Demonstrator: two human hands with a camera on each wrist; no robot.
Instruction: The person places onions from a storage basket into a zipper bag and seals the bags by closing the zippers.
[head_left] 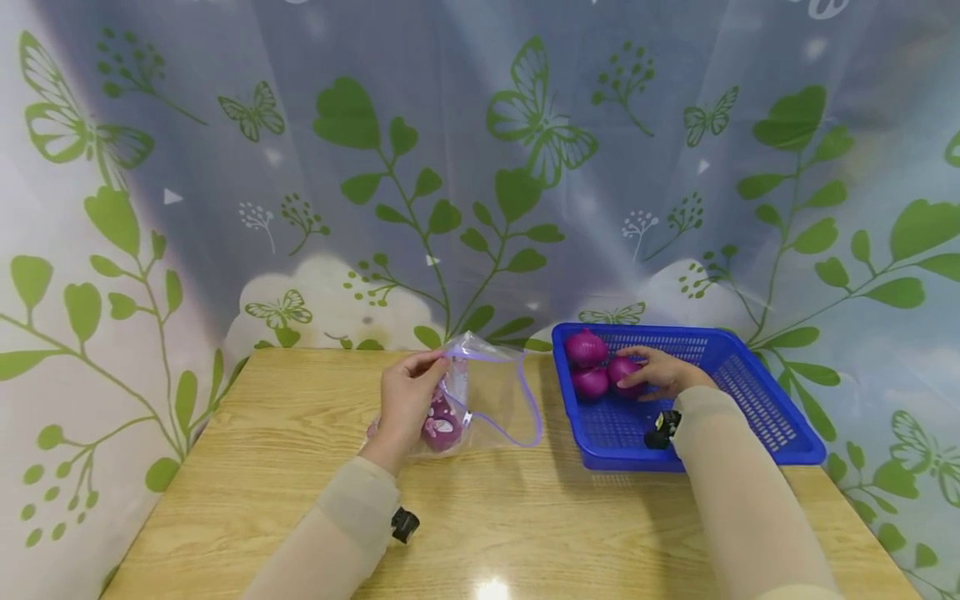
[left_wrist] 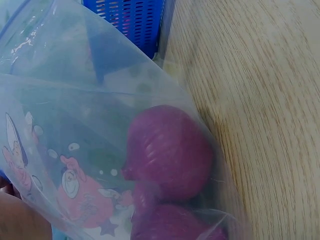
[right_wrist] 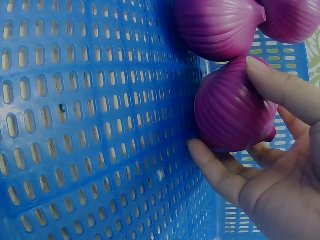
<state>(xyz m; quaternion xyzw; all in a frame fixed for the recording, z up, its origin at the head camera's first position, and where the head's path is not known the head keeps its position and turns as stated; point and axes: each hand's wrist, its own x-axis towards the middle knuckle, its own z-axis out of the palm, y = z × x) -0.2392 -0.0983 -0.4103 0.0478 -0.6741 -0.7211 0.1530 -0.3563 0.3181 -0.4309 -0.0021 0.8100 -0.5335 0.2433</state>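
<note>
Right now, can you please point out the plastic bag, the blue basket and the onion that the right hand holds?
plastic bag [head_left: 491, 392]: head view, on its clear side wall.
blue basket [head_left: 750, 392]: head view, on its bare slotted floor.
onion in right hand [right_wrist: 232, 112]: right wrist view, on its purple skin.

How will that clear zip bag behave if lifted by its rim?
Likely floppy: the bag is thin film, sagging where the left hand pinches its rim. Probably bottom-heavy, since the purple onions sit low inside. The film looks glossy, so possibly slippery.

A wooden table stands before a leaf-and-butterfly-printed curtain.
</note>
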